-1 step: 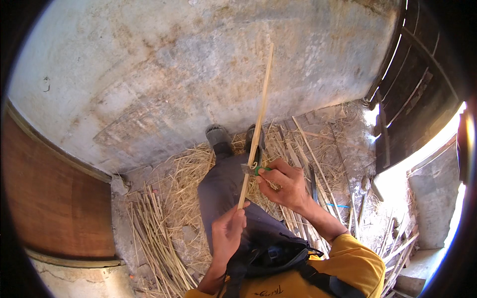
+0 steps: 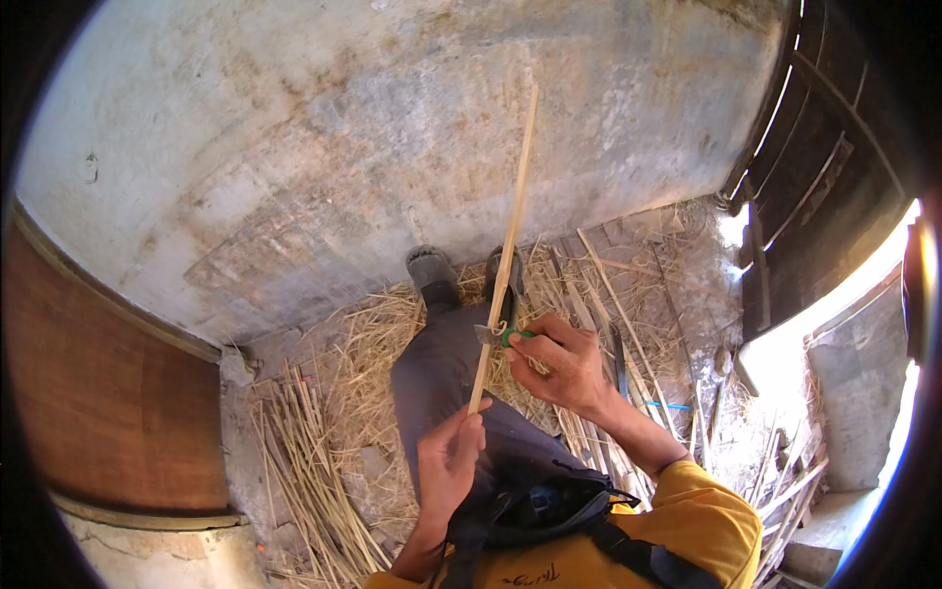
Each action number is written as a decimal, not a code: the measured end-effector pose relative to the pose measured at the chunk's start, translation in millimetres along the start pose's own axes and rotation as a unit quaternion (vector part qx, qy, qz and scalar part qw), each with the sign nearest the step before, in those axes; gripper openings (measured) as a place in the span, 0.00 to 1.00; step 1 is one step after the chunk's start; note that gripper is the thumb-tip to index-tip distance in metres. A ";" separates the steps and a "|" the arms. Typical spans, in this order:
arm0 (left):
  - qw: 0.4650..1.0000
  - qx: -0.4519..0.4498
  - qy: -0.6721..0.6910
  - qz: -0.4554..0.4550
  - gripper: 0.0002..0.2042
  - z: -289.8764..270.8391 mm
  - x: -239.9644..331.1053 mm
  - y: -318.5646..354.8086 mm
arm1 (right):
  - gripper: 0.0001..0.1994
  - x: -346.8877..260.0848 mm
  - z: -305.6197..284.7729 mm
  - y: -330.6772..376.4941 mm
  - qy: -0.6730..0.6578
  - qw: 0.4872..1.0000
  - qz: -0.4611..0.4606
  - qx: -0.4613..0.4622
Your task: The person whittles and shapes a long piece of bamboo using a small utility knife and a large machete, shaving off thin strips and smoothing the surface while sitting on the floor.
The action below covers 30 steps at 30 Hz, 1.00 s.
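A long pale bamboo strip [image 2: 522, 187] slants up and away from me, its far end in front of the wall. My left hand [image 2: 448, 459] is closed round its near end, thumb along the strip. Closed on the green handle of a small knife is my right hand [image 2: 567, 368]. The knife [image 2: 515, 338] lies across the strip above my left hand, its short metal blade touching the wood. A thin pale curl of shaving [image 2: 502, 325] stands beside the blade. My dark-trousered leg [image 2: 432, 358] is beneath the strip.
Thin split strips [image 2: 314, 471] lie in a bundle on the floor at left. Shavings [image 2: 378, 344] surround my legs. More long strips [image 2: 608, 304] and a blue stick [image 2: 669, 405] are at right. A stained wall [image 2: 324, 167] rises ahead; a brown wooden panel [image 2: 108, 383] stands at left.
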<state>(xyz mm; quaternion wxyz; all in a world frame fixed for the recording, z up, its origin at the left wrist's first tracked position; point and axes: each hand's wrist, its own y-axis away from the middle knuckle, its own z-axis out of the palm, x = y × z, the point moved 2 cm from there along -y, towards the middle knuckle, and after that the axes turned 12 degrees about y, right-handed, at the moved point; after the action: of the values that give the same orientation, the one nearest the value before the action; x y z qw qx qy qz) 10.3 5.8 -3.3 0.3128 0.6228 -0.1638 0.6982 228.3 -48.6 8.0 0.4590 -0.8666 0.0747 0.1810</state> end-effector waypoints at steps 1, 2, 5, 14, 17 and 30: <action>1.000 0.002 -0.013 0.009 0.14 -1.5 -0.5 -0.4 | 0.11 -0.6 1.5 -0.1 -0.005 1.000 -0.009 -0.004; 1.000 0.004 -0.025 0.018 0.14 -3.1 -0.9 -0.9 | 0.11 -0.4 3.0 0.5 -0.005 1.000 -0.008 -0.003; 0.997 0.009 -0.067 0.043 0.14 -5.0 -2.5 -1.9 | 0.11 1.6 4.8 -0.4 -0.007 1.000 -0.010 -0.007; 0.995 0.017 -0.082 0.044 0.13 -13.6 -8.1 2.1 | 0.08 18.8 9.5 -14.5 0.025 0.999 0.011 0.035; 0.995 0.025 -0.083 0.043 0.13 -13.3 -8.9 4.2 | 0.08 18.4 9.3 -17.9 0.037 0.999 -0.001 0.032; 0.999 -0.013 0.014 -0.036 0.15 -30.8 -12.6 3.5 | 0.11 30.5 -0.8 -19.3 -0.288 0.927 0.154 -0.185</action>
<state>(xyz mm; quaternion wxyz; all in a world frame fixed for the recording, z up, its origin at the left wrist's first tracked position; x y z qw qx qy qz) -15.2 19.3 -20.2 0.3483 0.6143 -0.1457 0.6929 262.4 -37.2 11.5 0.2586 -0.8243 0.0368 0.5023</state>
